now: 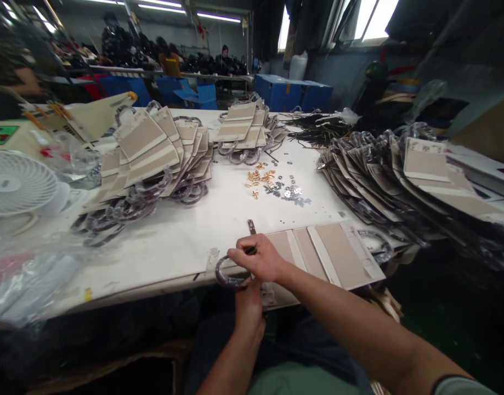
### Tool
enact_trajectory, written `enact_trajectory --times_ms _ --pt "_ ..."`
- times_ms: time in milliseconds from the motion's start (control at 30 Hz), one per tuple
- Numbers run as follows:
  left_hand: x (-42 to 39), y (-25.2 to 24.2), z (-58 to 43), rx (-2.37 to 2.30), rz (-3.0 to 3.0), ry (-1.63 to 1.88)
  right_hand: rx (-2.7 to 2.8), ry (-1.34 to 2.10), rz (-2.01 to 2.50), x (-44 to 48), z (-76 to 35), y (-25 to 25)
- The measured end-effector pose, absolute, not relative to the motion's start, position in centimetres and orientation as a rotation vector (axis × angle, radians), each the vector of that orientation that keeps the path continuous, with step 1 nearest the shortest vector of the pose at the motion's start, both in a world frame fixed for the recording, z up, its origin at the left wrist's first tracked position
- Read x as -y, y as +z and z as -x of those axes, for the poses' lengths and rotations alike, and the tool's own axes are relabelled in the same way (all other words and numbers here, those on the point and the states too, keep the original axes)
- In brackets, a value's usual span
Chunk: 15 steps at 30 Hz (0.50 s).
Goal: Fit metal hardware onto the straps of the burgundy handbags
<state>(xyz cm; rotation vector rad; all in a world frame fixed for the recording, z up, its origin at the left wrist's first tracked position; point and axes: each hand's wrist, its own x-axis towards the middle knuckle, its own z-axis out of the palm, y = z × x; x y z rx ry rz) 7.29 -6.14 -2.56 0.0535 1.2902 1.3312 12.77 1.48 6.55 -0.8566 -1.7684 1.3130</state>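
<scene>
A beige bag panel [342,258] with pale cross strips lies at the table's front edge, its near corner jutting past it. A dark carrying handle [222,273] in clear plastic wrap loops out from its left end. My right hand [262,258] is closed in a pinch over that end, around a dark narrow strip [251,226] with small shiny spots that sticks out beyond the fingers. Just below, my left hand [249,299] is closed at the panel's edge beside the handle; its fingertips are mostly hidden under my right hand.
Piles of similar panels with wrapped handles stand at left [148,145], at the back [239,123] and at right [367,170]. Gold fittings [260,176] and flat silver plates [290,192] lie mid-table. Black straps [317,129] lie behind; a white fan [19,184] stands left.
</scene>
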Motion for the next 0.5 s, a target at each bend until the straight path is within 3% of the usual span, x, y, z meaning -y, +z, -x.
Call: enact_trajectory --times_ms 300,500 --pt "6.2 -2.5 -7.5 -1.238 -0.013 1.309 1.646 1.165 0.981 -2.0 -15.9 6.1" --pt "6.0 -2.8 -7.5 -1.229 -0.023 1.305 1.406 1.131 0.682 -0.5 -15.0 7.4"
